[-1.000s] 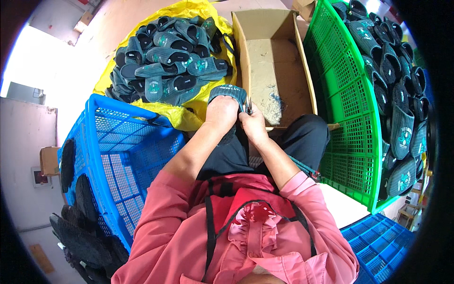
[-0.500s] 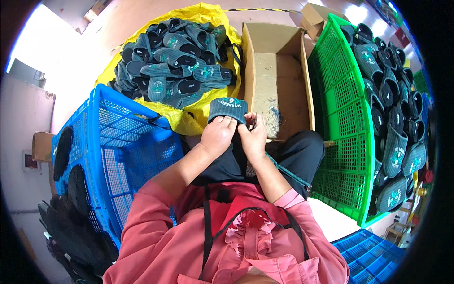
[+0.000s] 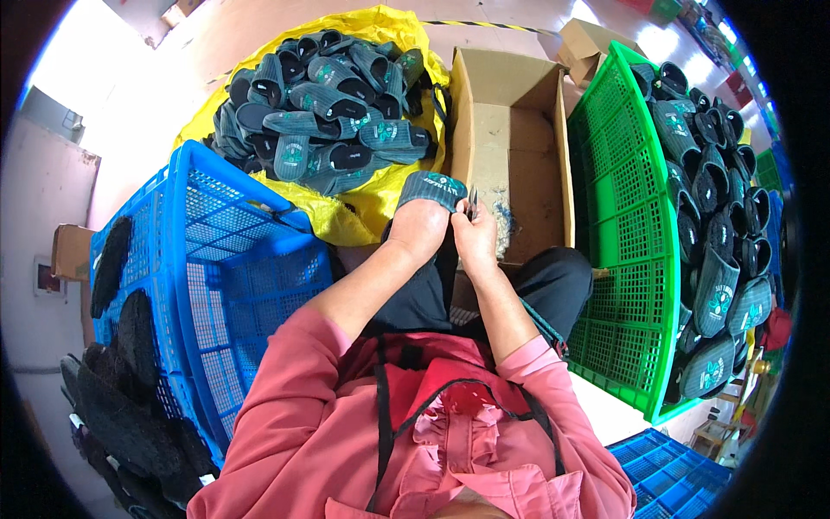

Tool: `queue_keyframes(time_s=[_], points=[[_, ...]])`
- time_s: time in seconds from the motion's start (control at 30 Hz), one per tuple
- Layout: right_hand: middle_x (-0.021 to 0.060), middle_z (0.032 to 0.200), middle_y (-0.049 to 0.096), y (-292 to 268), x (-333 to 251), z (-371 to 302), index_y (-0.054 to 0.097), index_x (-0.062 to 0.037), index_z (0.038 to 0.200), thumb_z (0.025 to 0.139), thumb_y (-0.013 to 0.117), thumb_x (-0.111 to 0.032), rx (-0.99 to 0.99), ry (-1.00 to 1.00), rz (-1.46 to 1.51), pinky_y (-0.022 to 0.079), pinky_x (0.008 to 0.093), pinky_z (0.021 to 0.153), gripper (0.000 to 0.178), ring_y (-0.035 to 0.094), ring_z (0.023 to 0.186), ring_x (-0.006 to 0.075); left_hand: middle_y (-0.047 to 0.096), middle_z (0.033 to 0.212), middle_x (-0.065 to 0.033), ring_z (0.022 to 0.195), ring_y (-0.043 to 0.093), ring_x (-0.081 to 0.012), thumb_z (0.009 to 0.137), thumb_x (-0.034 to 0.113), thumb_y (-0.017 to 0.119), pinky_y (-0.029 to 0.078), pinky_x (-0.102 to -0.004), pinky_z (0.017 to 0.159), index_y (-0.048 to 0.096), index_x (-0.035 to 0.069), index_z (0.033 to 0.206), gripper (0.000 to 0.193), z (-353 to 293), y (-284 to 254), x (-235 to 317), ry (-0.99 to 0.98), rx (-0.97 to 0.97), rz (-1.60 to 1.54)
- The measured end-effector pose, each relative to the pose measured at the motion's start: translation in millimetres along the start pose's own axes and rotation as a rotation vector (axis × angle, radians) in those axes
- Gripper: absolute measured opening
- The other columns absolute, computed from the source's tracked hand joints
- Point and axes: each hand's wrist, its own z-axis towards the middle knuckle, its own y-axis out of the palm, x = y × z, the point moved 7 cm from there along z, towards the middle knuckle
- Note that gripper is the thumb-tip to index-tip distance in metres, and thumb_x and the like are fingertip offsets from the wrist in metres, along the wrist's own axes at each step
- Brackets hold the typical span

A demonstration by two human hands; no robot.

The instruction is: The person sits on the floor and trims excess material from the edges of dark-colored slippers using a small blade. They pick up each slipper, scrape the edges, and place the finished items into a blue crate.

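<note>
A grey-green ribbed slipper (image 3: 430, 188) with a pale green print is held up over my lap. My left hand (image 3: 418, 228) reaches into its opening, the fingers hidden inside and carrying it. Right beside the slipper's edge, my right hand (image 3: 475, 235) is closed, thumb and fingers pinched together. Small dark thread snips (image 3: 472, 204) stick up from that grip, blades pointing away from me; their lower part is covered by the fingers.
Ahead lies a yellow sack (image 3: 380, 195) heaped with similar slippers (image 3: 324, 99). A cardboard box (image 3: 562, 156) with lint and scraps stands beyond my right hand. A blue crate (image 3: 194, 285) is at left, with black fuzzy slippers (image 3: 130, 415) beside it; a green crate (image 3: 627, 233) of slippers is at right.
The slipper and both hands have moved slightly right. My left hand has gone deeper into the slipper, and the snips now show upright in my right hand.
</note>
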Motion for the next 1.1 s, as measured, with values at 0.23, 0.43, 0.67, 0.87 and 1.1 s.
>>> queue_keyframes(time_s=[0.23, 0.43, 0.67, 0.87, 1.1], points=[[-0.0037, 0.070, 0.050, 5.0, -1.5, -15.7, 0.059, -0.0022, 0.086, 0.093, 0.057, -0.008, -0.083, -0.010, 0.070, 0.041, 0.0262, 0.060, 0.009, 0.043, 0.066, 0.0054, 0.064, 0.105, -0.0231, 0.101, 0.061, -0.0330, 0.082, 0.012, 0.053, 0.048, -0.0403, 0.092, 0.064, -0.008, 0.092, 0.025, -55.6, 6.3, 17.0, 0.149, 0.101, 0.133], [0.0105, 0.074, 0.055, 18.6, 11.0, -5.4, 0.055, -0.0007, 0.083, 0.084, 0.057, -0.006, -0.167, -0.098, -0.049, 0.045, 0.0336, 0.065, 0.006, 0.054, 0.068, 0.0205, 0.059, 0.115, -0.0309, 0.110, 0.058, -0.0430, 0.079, 0.006, 0.054, 0.047, -0.0457, 0.101, 0.061, -0.016, 0.100, 0.031, -72.3, 4.5, 15.4, 0.268, 0.206, 0.197], [0.0197, 0.084, 0.059, 28.2, -31.3, -1.2, 0.056, 0.0010, 0.084, 0.081, 0.056, -0.007, -0.301, -0.273, -0.203, 0.048, 0.0420, 0.073, 0.009, 0.059, 0.081, 0.0389, 0.064, 0.103, -0.0215, 0.099, 0.060, -0.0402, 0.084, 0.009, 0.052, 0.050, -0.0465, 0.084, 0.065, -0.001, 0.098, 0.021, -42.9, 18.0, -24.7, -0.019, 0.090, -0.150], [0.0175, 0.080, 0.056, 30.3, -50.5, -12.2, 0.054, 0.0000, 0.081, 0.078, 0.055, -0.004, -0.399, -0.313, -0.179, 0.047, 0.0405, 0.071, 0.005, 0.059, 0.078, 0.0360, 0.051, 0.141, -0.0173, 0.134, 0.044, -0.0317, 0.096, 0.032, 0.041, 0.028, -0.0429, 0.116, 0.055, 0.007, 0.134, 0.047, 30.1, 41.8, -45.8, 0.057, -0.140, 0.230], [0.0094, 0.075, 0.052, 15.6, -43.2, -15.8, 0.053, 0.0003, 0.079, 0.075, 0.053, 0.002, -0.293, -0.325, -0.182, 0.045, 0.0305, 0.069, 0.004, 0.053, 0.071, 0.0199, 0.043, 0.149, -0.0166, 0.140, 0.038, -0.0306, 0.096, 0.029, 0.041, 0.025, -0.0421, 0.119, 0.049, 0.007, 0.141, 0.051, 42.0, 25.1, -16.8, 0.081, -0.133, 0.261]])
